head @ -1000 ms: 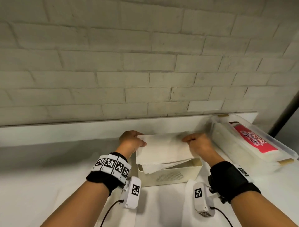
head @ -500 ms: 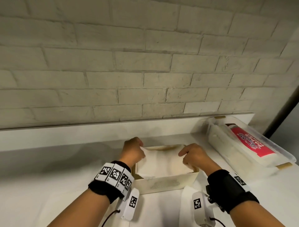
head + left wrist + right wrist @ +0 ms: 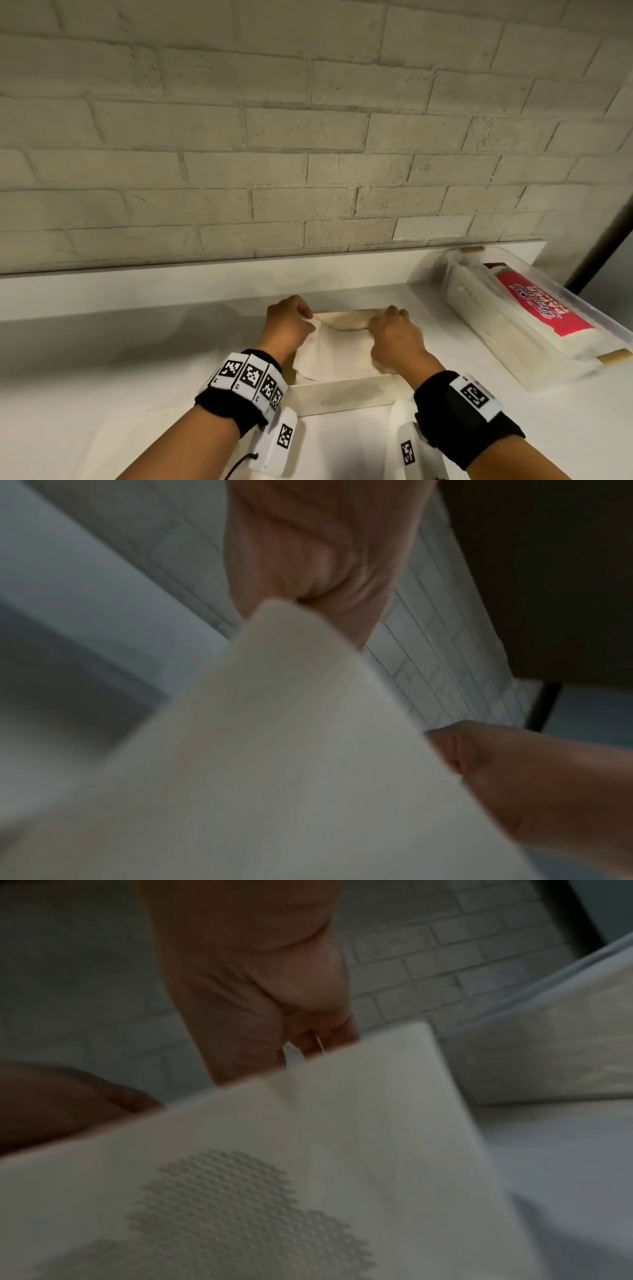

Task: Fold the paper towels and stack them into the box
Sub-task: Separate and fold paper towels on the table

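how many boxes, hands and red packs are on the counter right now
boxes: 2, the white box and the clear box
hands: 2, left hand, right hand, both on the paper towel
red packs: 1, red pack
total: 5

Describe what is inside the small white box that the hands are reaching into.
A folded paper towel lies in the white box, pinched by the left hand and right hand. Anything beneath it, and the box's floor, is covered.
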The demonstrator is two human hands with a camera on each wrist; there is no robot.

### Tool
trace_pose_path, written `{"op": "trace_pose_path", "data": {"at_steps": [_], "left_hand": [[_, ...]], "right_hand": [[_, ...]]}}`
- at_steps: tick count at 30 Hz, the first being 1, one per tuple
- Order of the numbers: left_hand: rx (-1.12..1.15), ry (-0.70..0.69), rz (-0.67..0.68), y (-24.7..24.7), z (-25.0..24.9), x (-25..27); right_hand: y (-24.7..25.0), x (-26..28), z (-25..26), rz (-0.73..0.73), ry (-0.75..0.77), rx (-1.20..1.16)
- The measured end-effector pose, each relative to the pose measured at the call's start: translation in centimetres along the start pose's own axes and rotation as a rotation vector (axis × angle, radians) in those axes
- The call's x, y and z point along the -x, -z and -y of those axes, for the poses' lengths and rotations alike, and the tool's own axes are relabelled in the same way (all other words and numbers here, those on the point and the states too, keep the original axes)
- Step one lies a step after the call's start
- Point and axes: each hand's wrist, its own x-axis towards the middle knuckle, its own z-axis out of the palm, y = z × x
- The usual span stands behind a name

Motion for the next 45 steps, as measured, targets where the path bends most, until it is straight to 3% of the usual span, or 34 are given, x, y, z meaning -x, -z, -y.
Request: {"op": "trace_pose_path", "data": {"at_steps": [2,6,9,14,18,21,24,30,36,45], "left_hand": [[0.120,0.040,-0.016,0.2,0.0,-0.1],[0.414,0.189,-0.008,0.3,-0.6,-0.2],[0.605,0.271,-0.007,0.1,-1.0,-0.4],[0.883,0.350,0.096,-0.4,-1.4,-0.4],[1.042,0.352,0.270,-0.1,-1.6,0.9],[1.007,0.341,0.310,0.1,-1.4,1.7],[0.816,0.331,0.335,-0.1,-1.0,2.2],[0.533,0.329,0.174,-1.3,0.1,2.1],[0.732,0.404,0.156,-0.5,-0.3,2.0],[0.864,0.445,0.135,0.3,0.1,1.9]], "right_hand": [[0.7,0.8,0.9,-0.071,0.090,-0.080],[2.0,2.2,3.0,0.081,0.232,-0.463],[1.7,2.8,3.6,0.041,0.300,-0.530],[0.7,2.7,3.4,-0.081,0.240,-0.696],[0.5,2.5,2.9,-0.092,0.213,-0.622],[0.2,2.1,2.7,-0.114,0.151,-0.655],[0.0,1.7,2.5,-0.130,0.106,-0.684],[1.0,2.2,2.0,-0.231,0.171,-0.662],[2.0,3.3,3.4,-0.246,0.396,-0.427],[-0.2,3.1,5.2,-0.121,0.437,-0.410]]}}
